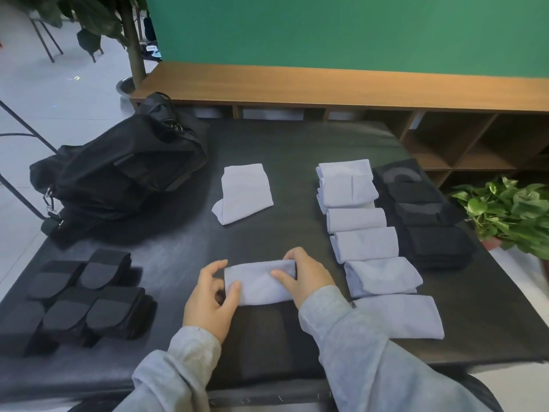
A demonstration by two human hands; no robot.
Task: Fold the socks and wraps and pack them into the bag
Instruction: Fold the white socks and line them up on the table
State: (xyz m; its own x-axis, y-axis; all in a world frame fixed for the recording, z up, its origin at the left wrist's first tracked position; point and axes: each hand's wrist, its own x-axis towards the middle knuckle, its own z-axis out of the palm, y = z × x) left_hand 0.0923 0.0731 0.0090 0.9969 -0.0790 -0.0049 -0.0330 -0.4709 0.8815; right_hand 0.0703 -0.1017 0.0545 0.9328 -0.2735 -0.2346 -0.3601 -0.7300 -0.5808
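Table: dark, matte top carrying all the task's things.
Bag: black, slumped at the far left corner of the table, well apart from both hands.
Black socks: folded, in a column along the right side, just beside the pale row.
Pale sock row: folded lavender pieces in a line running from far to near, right of centre.
Wraps: black rolled bundles grouped at the near left, apart from the hands.
Loose sock: lavender, folded over, lying alone at mid table beyond the hands.
Held sock: lavender, rolled into a short bundle lying crosswise on the table, between the two hands.
Left hand: grip clamped on the bundle's left end, thumb on top, fingers curled round its edge.
Right hand: grip clamped on the bundle's right end, thumb across the top, fingers curled over the far side.
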